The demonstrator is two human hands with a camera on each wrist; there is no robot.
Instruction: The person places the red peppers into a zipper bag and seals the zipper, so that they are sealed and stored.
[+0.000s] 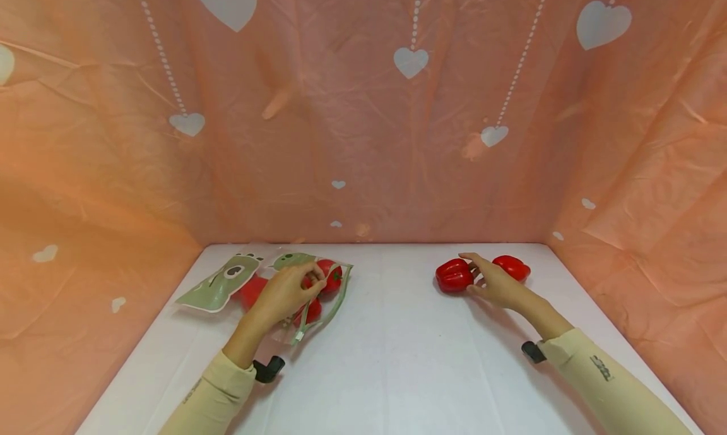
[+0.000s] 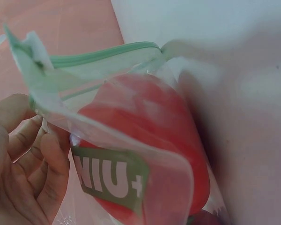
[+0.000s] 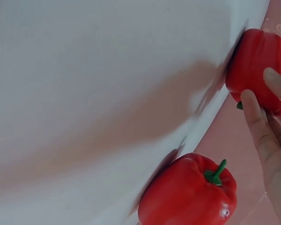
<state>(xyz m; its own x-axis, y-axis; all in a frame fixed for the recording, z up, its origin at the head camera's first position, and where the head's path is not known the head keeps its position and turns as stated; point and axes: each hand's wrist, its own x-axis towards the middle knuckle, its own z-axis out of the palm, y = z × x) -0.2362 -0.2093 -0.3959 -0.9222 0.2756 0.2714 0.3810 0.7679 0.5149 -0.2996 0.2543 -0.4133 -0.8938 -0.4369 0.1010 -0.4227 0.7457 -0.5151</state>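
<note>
A clear zip bag [image 1: 218, 286] with green printing and a green zip edge lies at the left of the table. Several red vegetables show through it; a large red one [image 2: 140, 103] fills the left wrist view. My left hand [image 1: 286, 291] pinches the bag's film near its mouth between thumb and fingers. Over on the right, my right hand [image 1: 496, 285] grips a red bell pepper [image 1: 452, 276], thumb and fingertips against its side. A second red bell pepper [image 3: 187, 192] with a green stem lies on the table, just beyond the right hand.
The table [image 1: 392, 359] wears a white cover. Orange sheeting [image 1: 363, 157] with pale hearts hangs behind it and along both sides. Black wrist mounts [image 1: 268, 369] stick out beneath the sleeves.
</note>
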